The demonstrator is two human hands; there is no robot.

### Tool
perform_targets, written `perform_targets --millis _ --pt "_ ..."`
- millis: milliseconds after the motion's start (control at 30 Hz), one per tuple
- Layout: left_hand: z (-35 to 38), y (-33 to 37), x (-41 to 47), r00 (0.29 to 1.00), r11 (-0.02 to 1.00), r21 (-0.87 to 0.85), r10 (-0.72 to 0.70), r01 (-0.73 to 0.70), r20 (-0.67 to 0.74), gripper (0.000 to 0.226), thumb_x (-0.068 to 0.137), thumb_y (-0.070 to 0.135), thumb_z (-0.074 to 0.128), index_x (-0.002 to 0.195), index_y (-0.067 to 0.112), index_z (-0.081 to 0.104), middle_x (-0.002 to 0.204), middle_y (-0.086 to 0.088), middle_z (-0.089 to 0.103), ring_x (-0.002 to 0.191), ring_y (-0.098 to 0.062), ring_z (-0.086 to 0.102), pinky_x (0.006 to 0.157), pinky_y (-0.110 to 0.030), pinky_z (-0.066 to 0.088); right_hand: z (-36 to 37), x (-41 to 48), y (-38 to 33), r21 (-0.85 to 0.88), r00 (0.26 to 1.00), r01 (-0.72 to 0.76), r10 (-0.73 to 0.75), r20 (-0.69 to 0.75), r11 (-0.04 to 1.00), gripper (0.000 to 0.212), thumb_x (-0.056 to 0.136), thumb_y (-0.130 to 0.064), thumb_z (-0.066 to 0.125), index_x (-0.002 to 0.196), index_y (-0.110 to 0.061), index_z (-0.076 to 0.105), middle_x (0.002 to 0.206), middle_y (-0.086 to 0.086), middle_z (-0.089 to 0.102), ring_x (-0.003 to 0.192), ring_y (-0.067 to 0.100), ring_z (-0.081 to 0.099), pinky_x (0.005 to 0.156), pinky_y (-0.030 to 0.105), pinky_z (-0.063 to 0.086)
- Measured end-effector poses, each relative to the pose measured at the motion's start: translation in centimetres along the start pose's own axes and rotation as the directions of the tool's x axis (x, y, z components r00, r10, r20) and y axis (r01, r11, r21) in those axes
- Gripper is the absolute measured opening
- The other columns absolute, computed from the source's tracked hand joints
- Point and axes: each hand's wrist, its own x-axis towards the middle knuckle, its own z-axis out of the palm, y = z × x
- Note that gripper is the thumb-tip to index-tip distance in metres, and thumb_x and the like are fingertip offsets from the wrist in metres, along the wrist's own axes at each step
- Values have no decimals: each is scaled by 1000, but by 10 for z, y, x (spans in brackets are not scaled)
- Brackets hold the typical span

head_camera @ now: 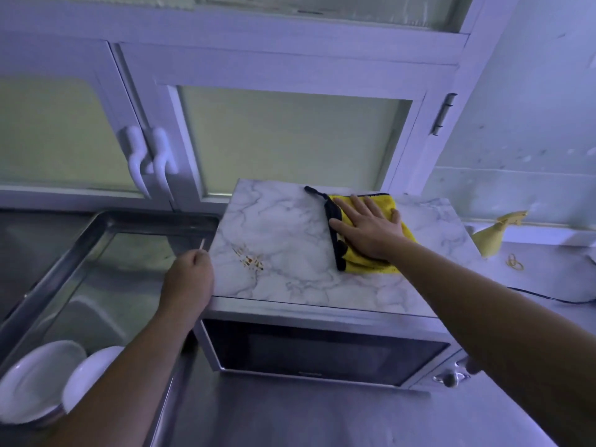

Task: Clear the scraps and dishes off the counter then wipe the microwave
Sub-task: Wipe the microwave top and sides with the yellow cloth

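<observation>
Head view, sole entry: microwave [290, 279], marble-patterned top, dark glass door below, standing on a steel counter [290, 414] beside the sink [96, 225]; yellow cloth [366, 265] with dark trim, lying on the right rear part of that top; right hand [371, 232] flat upon the cloth, fingers straight and spread, pressing down; left hand [190, 275] at the top's left edge, fingers curled, apparently pinching a thin pale stick [202, 244]; orange-brown stain [253, 261], front left of the top, apart from the cloth and not yet wiped; two white dishes [35, 382] in the sink; yellow spray bottle [493, 235] and rubber bands [515, 262] on the counter to the right. Step in hand, judged: wiping the top; keep the palm flat, draw the cloth in overlapping strokes toward the stain, rub there, steady the casing with the other hand. Writing: a small mark low on the door, too faint to read; no other label legible
</observation>
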Motion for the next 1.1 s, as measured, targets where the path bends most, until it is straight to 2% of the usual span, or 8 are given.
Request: perform_targets --millis 133,233,467,600,833,933,1000,1100 --pt "1 -2 -1 994 998 29 55 -53 -93 36 101 19 38 69 3 45 64 -10 49 60 -20 42 55 -35 30 -5 60 -19 -22 999 21 -22 -30 1000 67 90 -78 12 153 -56 3 168 -14 1 155 14 -1 116 67 2" --pt "3 -3 -4 987 996 44 88 -83 -132 40 101 20 38 64 6 41 60 -9 45 56 -18 39 52 -33 28 -5 84 -31 -39 999 8 -9 -46 999 69 91 -77 11 154 -51 9 168 -10 8 155 18 4 115 70 4" --pt "2 -1 -5 985 994 81 87 -75 -152 40 101 20 37 63 12 43 62 -7 45 58 -23 42 51 -34 25 0 40 -52 -12 998 -20 20 -61 1000 68 92 -76 11 155 -50 4 169 -8 1 155 19 -3 117 68 -1" --pt "0 3 -5 991 993 97 74 -63 -110 33 102 23 34 83 9 56 80 -11 52 74 -31 48 68 -36 36 13 -22 -68 -10 999 20 -20 -41 1000 73 88 -80 8 154 -52 1 169 -10 -3 155 17 -6 117 65 -2" --pt "-1 1 -3 998 997 70 42 -39 -40 39 102 23 31 108 3 64 114 -23 64 104 -41 58 76 -37 37 23 -111 -85 40 999 -8 6 52 999 81 81 -89 11 153 -55 -6 166 -15 -15 153 12 -18 117 62 -11" --pt "-1 2 -2 998 997 60 42 -40 -35 39 102 22 33 114 1 63 117 -24 63 108 -42 58 77 -38 35 19 -136 -87 133 987 -11 -10 157 991 78 85 -84 25 152 -58 -6 163 -19 -19 150 7 -24 116 58 -18" --pt "-1 3 -2 999 998 58 39 -37 -38 39 101 21 34 116 0 63 119 -25 63 109 -43 58 77 -39 35 10 -148 -84 235 967 -16 -44 250 972 88 78 -69 45 152 -58 -3 164 -19 -20 148 4 -25 116 56 -20" --pt "-2 2 -1 999 998 52 27 -26 -21 40 100 22 35 118 0 63 122 -25 62 112 -45 58 84 -44 43 2 -163 -75 118 934 72 -109 341 990 116 69 -41 69 152 -55 -11 160 -24 -23 147 3 -26 117 55 -16"
